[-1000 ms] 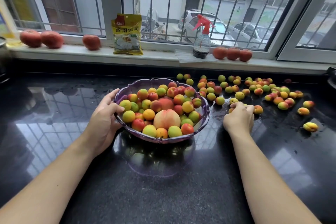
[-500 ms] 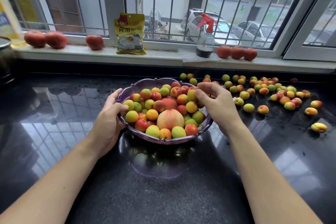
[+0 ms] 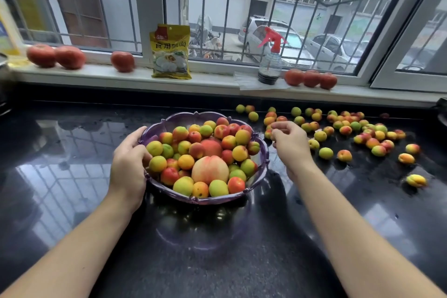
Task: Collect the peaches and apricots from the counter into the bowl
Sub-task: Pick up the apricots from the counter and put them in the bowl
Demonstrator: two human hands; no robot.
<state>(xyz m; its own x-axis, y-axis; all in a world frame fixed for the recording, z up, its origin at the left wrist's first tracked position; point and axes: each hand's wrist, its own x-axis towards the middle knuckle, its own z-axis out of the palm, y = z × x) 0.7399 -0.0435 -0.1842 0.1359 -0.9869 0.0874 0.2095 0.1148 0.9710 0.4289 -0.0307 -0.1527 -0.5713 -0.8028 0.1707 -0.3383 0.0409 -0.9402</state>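
Hands first: left hand [image 3: 129, 164] grips the left rim of the purple scalloped bowl [image 3: 262, 164], fingers curled over the edge, thumb outside. Right hand [image 3: 290, 141] hovers just right of the bowl, fingers loosely curled w/ nothing visibly held; fingertips near a few apricots at the bowl's far-right side.

Bowl sits mid-bench on the black glossy bench [image 3: 72, 176], heaped w/ small apricots, yellow-green to red, plus a big pale-pink peach [image 3: 210, 169] near the front & a redder peach [image 3: 211, 147] behind it.

Right of the bowl: loose apricots [image 3: 350, 128] scattered across the bench toward the back-right edge, thickest near the wall; a few strays sit apart nearer the front, e.g. one orange-yellow apricot [image 3: 416, 180] far right.

Windowsill [image 3: 212, 82], left to right: two tomatoes [image 3: 55, 55] touching, a single tomato [image 3: 122, 61], yellow food packet [image 3: 170, 52] standing upright, spray bottle [image 3: 270, 65] w/ red trigger on a white cloth, then three tomatoes [image 3: 310, 78] in a row. Window bars & parked cars behind.
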